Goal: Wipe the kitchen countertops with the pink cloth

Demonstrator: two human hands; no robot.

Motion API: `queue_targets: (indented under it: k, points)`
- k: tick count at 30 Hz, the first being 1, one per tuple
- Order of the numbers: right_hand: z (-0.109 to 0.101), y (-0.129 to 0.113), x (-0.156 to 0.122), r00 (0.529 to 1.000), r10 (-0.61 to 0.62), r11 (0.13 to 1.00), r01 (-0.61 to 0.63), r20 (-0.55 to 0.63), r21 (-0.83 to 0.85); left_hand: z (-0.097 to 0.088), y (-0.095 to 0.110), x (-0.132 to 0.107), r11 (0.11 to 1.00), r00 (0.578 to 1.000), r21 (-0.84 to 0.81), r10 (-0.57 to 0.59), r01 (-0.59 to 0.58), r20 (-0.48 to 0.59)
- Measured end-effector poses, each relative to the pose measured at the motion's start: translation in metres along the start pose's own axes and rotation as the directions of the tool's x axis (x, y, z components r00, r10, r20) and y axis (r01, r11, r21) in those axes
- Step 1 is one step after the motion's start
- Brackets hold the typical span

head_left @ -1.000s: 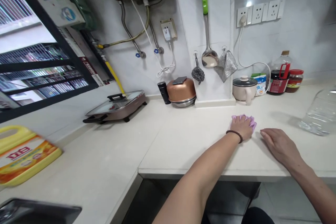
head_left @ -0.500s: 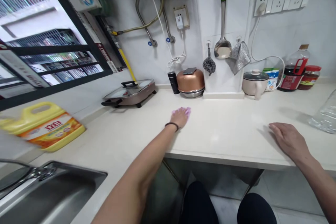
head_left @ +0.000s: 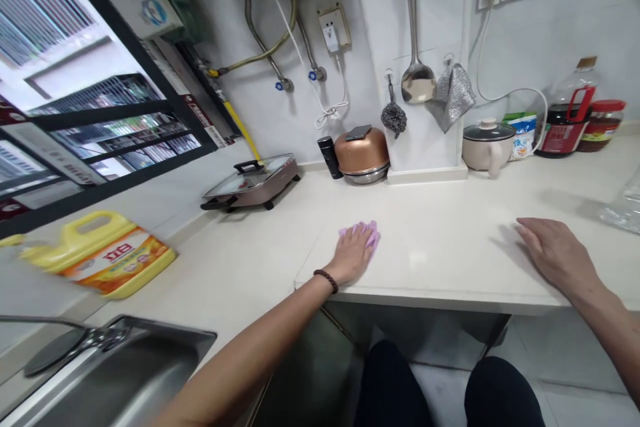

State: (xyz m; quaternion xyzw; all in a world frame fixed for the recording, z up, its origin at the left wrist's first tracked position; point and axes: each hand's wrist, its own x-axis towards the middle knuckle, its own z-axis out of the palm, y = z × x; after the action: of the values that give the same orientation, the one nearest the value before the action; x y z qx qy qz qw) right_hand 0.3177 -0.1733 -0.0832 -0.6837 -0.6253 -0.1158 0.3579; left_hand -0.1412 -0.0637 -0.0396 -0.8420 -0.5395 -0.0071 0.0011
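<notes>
My left hand (head_left: 351, 256) presses a crumpled pink-purple cloth (head_left: 371, 238) against the white countertop (head_left: 440, 240), close to its front edge. The cloth shows around my fingertips, and the rest lies hidden under the palm. A dark beaded bracelet (head_left: 328, 279) circles that wrist. Over at the right, my right hand (head_left: 557, 257) is at the counter with its fingers stretched out and nothing in it. Nearest to this hand is a clear plastic container (head_left: 625, 210), cut off by the frame's edge.
Along the wall stand an electric pan with a glass lid (head_left: 253, 181), a black cylinder (head_left: 331, 158), a copper-coloured bowl (head_left: 362, 152), a lidded pot (head_left: 488, 147) and a dark bottle (head_left: 565, 127). At left, a yellow detergent jug (head_left: 113, 257) stands behind the steel sink (head_left: 150, 367).
My left hand has slid the cloth over the counter towards me and slightly right. My right hand stays in about the same place. The camera view has tilted a little.
</notes>
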Motion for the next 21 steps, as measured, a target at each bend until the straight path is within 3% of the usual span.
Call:
queue_targets:
  k: [4, 7, 12, 14, 16, 18, 21]
  points:
    - [-0.005, -0.007, 0.001, 0.993, -0.023, 0.999, 0.026, -0.117, 0.027, -0.008, 0.095, 0.028, 0.975, 0.978, -0.073, 0.21, -0.209, 0.001]
    - [-0.009, -0.009, 0.002, 0.978, -0.025, 0.998, 0.038, -0.207, 0.059, -0.01, 0.176, 0.048, 0.918, 0.926, -0.128, 0.378, -0.375, 0.0]
    - [-0.009, -0.009, 0.003, 0.96, -0.066, 0.994, 0.086, -0.274, 0.063, 0.001, 0.29, 0.074, 0.715, 0.72, -0.097, 0.693, -0.692, -0.026]
    - [-0.007, -0.008, 0.003, 0.957, -0.068, 0.994, 0.09, -0.281, 0.067, 0.005, 0.319, 0.089, 0.667, 0.67, -0.067, 0.743, -0.742, -0.015]
    - [-0.006, -0.008, 0.004, 0.957, -0.069, 0.993, 0.093, -0.281, 0.073, 0.006, 0.336, 0.109, 0.661, 0.661, -0.06, 0.75, -0.748, 0.008]
    - [-0.005, -0.008, 0.004, 0.958, -0.076, 0.992, 0.101, -0.277, 0.077, 0.004, 0.344, 0.132, 0.683, 0.683, -0.084, 0.73, -0.726, 0.026]
    - [-0.004, -0.007, 0.005, 0.962, -0.087, 0.991, 0.11, -0.259, 0.075, -0.001, 0.338, 0.168, 0.737, 0.741, -0.124, 0.671, -0.665, 0.017]
